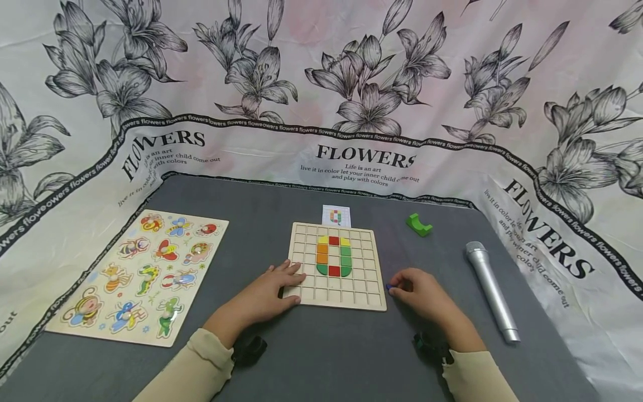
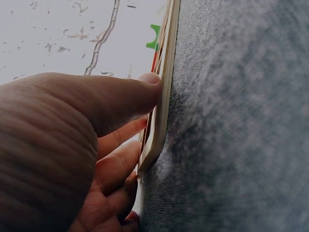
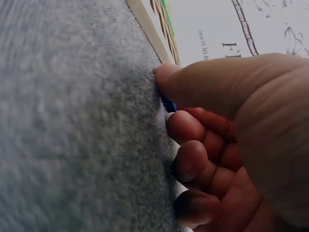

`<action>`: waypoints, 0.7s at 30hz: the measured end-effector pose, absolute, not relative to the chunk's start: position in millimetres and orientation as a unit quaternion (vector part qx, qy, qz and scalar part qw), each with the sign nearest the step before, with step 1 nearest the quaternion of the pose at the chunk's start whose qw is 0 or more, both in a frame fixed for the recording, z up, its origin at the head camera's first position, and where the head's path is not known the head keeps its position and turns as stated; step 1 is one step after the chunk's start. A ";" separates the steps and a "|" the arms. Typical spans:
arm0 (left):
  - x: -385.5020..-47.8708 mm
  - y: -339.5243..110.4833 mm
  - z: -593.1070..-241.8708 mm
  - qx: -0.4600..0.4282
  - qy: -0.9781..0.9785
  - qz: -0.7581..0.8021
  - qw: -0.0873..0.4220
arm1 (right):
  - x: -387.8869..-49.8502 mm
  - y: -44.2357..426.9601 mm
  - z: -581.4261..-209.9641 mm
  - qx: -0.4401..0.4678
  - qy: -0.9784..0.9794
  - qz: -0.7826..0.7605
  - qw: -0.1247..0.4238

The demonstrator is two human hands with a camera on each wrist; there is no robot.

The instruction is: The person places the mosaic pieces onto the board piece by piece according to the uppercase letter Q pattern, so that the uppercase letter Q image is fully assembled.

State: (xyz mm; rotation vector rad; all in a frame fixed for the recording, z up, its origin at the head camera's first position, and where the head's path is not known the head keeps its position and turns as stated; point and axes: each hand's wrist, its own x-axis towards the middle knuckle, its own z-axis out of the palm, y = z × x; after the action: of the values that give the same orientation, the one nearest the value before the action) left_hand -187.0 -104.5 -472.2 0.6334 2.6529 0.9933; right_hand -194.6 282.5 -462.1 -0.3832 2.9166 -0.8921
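Observation:
A square wooden grid board [image 1: 346, 298] lies in the middle of the table. Red, yellow, orange and green tiles [image 1: 345, 261] form a ring in its grid. My left hand [image 1: 263, 293] rests against the board's left side, fingers spread, with fingertips and thumb touching its edge. Just right of the board, my right hand [image 1: 424, 293] pinches a small blue piece [image 1: 389, 286] between thumb and forefinger, low at the tabletop. The fingers hide most of that blue piece [image 3: 168, 104] in the right wrist view. Behind the board lies a small picture card [image 1: 336, 215] with a similar coloured ring.
An insect picture puzzle board [image 1: 140, 279] lies to the left. On the right are a green curved block [image 1: 419, 225] and a silver microphone [image 1: 492, 293]. A flower-printed cloth [image 1: 271, 151] borders the dark grey table [image 1: 321, 352].

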 end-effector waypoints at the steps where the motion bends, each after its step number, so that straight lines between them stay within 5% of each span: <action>1: -186.9 -104.0 -472.2 0.216 0.908 0.340 0.119 | -194.7 282.4 -462.0 -0.122 0.949 -0.289 0.033; 11: -188.7 -102.7 -469.7 0.225 0.907 0.335 0.116 | -197.6 254.0 -433.3 -0.098 0.946 -0.309 -0.010; 21: -187.9 -99.1 -472.3 0.233 0.905 0.337 0.111 | -207.1 197.1 -445.9 -0.116 0.939 -0.309 0.093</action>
State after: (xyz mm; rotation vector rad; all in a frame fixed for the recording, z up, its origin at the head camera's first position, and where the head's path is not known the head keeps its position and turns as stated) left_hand -187.9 -99.1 -472.3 0.6838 2.6589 0.9910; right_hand -207.1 197.1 -445.9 -0.3432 2.7885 -0.9188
